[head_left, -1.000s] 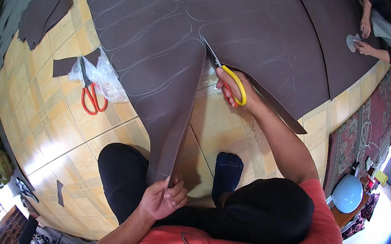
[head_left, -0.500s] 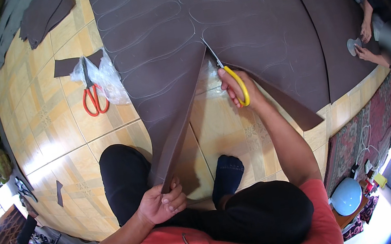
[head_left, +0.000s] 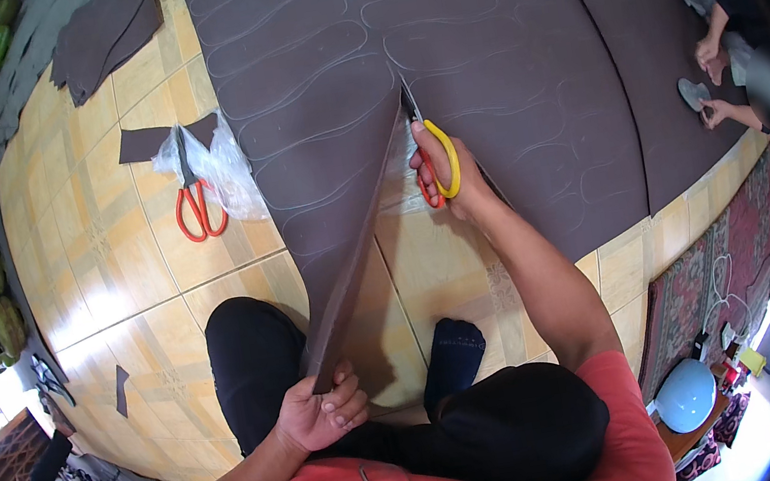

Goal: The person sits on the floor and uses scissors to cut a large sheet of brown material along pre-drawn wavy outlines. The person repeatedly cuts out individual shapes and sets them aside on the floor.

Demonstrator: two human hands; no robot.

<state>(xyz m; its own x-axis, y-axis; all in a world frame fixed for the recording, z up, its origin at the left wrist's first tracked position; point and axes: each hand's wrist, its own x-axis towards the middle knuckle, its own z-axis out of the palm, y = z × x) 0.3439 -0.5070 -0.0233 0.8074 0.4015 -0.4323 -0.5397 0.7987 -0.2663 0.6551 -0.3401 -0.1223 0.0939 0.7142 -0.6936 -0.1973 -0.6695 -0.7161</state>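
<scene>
A dark brown sheet (head_left: 301, 143), marked with rows of pale shoe-sole outlines, covers the floor before me. A long slit runs into it from its near edge. My right hand (head_left: 468, 183) is closed round a pair of scissors (head_left: 453, 159) with one yellow and one red handle loop. Their blades sit at the far end of the slit, close together. Near my lap, my left hand (head_left: 324, 415) pinches the corner of the strip left of the slit and holds it up off the floor. Right of the slit, the sheet lies nearly flat.
Red-handled scissors (head_left: 190, 182) lie on a clear plastic bag (head_left: 234, 173) to the left. Brown pieces (head_left: 111, 37) are stacked farther off. At the right, another person's hands (head_left: 716, 111) hold a grey oval piece (head_left: 693, 95). My socked foot (head_left: 455, 354) rests under the slit.
The scissors have turned a little, so their red loop now shows, and their blades look closer together. The flap right of the slit has settled flatter. My left hand keeps its hold.
</scene>
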